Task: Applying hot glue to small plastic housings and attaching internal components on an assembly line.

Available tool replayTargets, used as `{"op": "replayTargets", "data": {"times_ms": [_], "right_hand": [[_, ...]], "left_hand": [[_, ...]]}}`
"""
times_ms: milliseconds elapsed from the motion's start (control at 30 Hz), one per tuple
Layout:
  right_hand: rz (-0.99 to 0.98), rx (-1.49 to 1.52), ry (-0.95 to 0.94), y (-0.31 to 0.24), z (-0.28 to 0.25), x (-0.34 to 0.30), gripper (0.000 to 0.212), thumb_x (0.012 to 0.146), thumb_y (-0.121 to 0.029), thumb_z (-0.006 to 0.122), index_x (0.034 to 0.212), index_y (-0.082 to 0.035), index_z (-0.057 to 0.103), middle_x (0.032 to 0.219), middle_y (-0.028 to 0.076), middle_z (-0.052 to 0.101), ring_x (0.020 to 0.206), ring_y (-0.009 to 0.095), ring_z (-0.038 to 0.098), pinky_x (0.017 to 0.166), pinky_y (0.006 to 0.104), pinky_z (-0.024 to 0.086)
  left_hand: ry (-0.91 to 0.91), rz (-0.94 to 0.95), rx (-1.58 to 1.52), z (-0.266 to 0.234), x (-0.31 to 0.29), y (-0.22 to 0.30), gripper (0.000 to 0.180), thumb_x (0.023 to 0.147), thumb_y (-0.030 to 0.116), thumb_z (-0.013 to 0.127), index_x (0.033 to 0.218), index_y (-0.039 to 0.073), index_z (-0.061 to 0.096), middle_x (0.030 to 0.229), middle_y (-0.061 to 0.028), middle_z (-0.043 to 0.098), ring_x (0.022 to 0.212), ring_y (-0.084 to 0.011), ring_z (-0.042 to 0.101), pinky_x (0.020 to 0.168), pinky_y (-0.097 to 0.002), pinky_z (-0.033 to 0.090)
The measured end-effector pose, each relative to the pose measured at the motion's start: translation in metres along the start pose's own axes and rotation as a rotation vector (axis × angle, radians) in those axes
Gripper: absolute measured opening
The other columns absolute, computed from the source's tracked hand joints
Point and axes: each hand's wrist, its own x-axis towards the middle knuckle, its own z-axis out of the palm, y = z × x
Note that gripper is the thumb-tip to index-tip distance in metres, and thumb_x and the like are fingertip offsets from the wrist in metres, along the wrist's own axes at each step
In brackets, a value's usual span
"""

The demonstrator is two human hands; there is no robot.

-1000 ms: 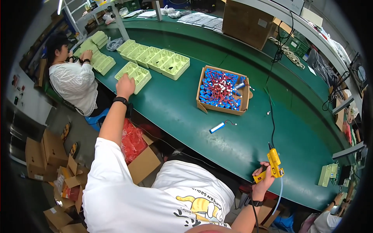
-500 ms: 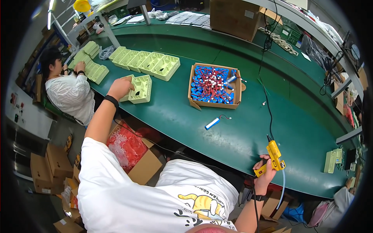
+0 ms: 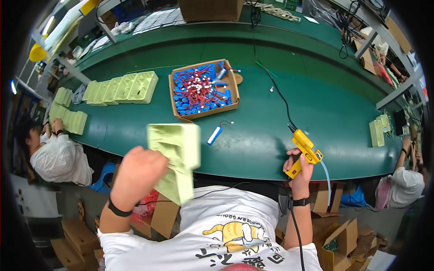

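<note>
Around the work I note an open cardboard box [image 3: 212,112] of blue batteries [image 3: 199,86] with red wires, one loose battery [image 3: 214,136] in front of it, and a row of green trays [image 3: 143,88] to its left. A black cable [image 3: 288,110] runs across to the glue gun [image 3: 305,151], which my right hand [image 3: 298,167] grips by its handle. My left hand [image 3: 140,174] is closed on a pale green tray [image 3: 187,149], tilted in front of me and hiding part of the table's edge; whether one piece or two, I cannot tell. The table [image 3: 244,156] is green and smooth; a co-worker [image 3: 61,156] sits at its left end. Half a second ago, the tray stood on the table; now it is lifted towards me, the glue gun still in my right hand.
</note>
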Motion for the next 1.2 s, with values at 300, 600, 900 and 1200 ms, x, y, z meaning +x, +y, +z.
{"op": "replayTargets", "data": {"times_ms": [300,600,900,1200], "right_hand": [[-0.045,0.164,0.06,0.006,-0.009,-0.009,0.036,0.119,-0.035,0.052,0.125,-0.002,0.064,0.119,0.017,0.07,0.071,0.017,0.058,0.063,0.0364,0.053],[-0.064,0.176,0.083,0.006,-0.01,-0.011,0.033,0.118,-0.034,0.053,0.124,-0.003,0.065,0.12,0.017,0.072,0.071,0.017,0.059,0.064,0.0369,0.054],[-0.001,-0.027,0.018,-0.01,0.015,-0.024,0.025,0.115,-0.024,0.062,0.124,-0.001,0.066,0.12,0.019,0.073,0.072,0.017,0.063,0.065,0.0364,0.058],[0.493,-0.577,-0.399,-0.065,0.103,-0.037,0.038,0.116,-0.023,0.069,0.144,0.002,0.072,0.106,0.01,0.083,0.072,0.01,0.071,0.064,0.0264,0.06]], "left_hand": [[0.143,0.506,-0.223,0.08,0.129,0.132,0.011,0.087,0.012,0.074,0.092,0.011,0.064,0.087,-0.0048,0.066,0.083,-0.027,0.073,0.076,-0.0414,0.055],[0.26,0.372,-0.329,0.128,0.164,0.118,0.019,0.094,0.022,0.082,0.088,0.012,0.067,0.088,-0.0048,0.067,0.086,-0.0281,0.074,0.075,-0.0445,0.056],[0.365,0.334,-0.451,0.121,0.148,0.07,0.017,0.096,0.023,0.087,0.101,0.01,0.078,0.095,-0.0069,0.069,0.091,-0.029,0.07,0.082,-0.0456,0.056],[0.574,-0.497,-0.761,0.167,0.092,0.057,0.022,0.098,0.016,0.082,0.11,0.001,0.072,0.101,-0.0143,0.068,0.101,-0.0356,0.068,0.091,-0.0479,0.055]]}}
